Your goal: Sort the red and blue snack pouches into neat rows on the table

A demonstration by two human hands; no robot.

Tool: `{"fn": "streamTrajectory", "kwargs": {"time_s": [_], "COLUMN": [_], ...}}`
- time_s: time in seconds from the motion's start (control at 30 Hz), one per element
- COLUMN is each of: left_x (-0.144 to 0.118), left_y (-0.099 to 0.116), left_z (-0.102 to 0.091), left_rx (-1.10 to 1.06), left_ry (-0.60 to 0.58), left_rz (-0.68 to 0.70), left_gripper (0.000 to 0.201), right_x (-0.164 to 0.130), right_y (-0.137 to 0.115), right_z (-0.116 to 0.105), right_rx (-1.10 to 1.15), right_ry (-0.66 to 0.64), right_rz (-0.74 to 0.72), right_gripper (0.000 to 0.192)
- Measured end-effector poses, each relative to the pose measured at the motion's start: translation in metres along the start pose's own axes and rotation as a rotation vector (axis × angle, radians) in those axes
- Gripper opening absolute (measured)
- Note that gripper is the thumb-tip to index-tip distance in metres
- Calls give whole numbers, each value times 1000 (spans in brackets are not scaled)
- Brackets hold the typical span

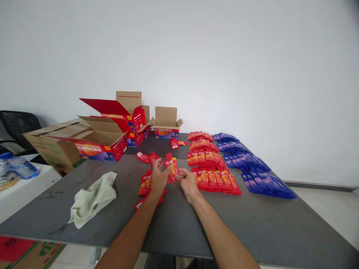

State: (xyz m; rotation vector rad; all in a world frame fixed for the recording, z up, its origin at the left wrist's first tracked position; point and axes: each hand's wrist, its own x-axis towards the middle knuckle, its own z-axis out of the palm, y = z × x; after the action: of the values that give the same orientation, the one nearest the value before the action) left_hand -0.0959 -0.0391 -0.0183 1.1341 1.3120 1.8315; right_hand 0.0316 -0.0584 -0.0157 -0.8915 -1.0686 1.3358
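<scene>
Between my two hands, a red pouch (171, 169) with orange fruit print is held upright above the table. My left hand (159, 178) pinches its left side, and my right hand (188, 183) grips its lower right edge. Loose red pouches (146, 184) lie under and beside my left hand, with a few more (143, 157) just behind it. To the right of my right hand, overlapping red pouches (215, 180) lie in several rows. Beyond them, blue pouches (266, 184) are fanned out in rows along the table's right side.
A pale green cloth (95, 198) lies crumpled on the grey table (117, 224). Open red cartons (101, 147) stand at the back left, another open carton (166, 130) at the back middle. A large cardboard box (56, 144) and a water bottle (21, 166) are further left.
</scene>
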Motion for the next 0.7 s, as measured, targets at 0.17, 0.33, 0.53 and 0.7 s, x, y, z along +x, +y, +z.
{"fn": "streamTrajectory", "kwargs": {"time_s": [0.17, 0.33, 0.53, 0.7], "left_x": [3, 3, -12, -27], "left_y": [-7, -8, 8, 20], "left_z": [-5, -9, 0, 22], "left_rx": [-56, -7, 26, 39], "left_ry": [-121, -129, -197, -462], "left_rz": [-156, -169, -251, -267], "left_gripper": [45, 47, 48, 53], "right_x": [-4, -3, 1, -2], "right_y": [-2, 1, 5, -22], "right_z": [2, 2, -14, -43], "right_rx": [-109, -262, -393, -694], "right_ry": [-6, -6, 183, 262], "right_rz": [25, -24, -148, -217], "right_gripper": [27, 27, 33, 30]}}
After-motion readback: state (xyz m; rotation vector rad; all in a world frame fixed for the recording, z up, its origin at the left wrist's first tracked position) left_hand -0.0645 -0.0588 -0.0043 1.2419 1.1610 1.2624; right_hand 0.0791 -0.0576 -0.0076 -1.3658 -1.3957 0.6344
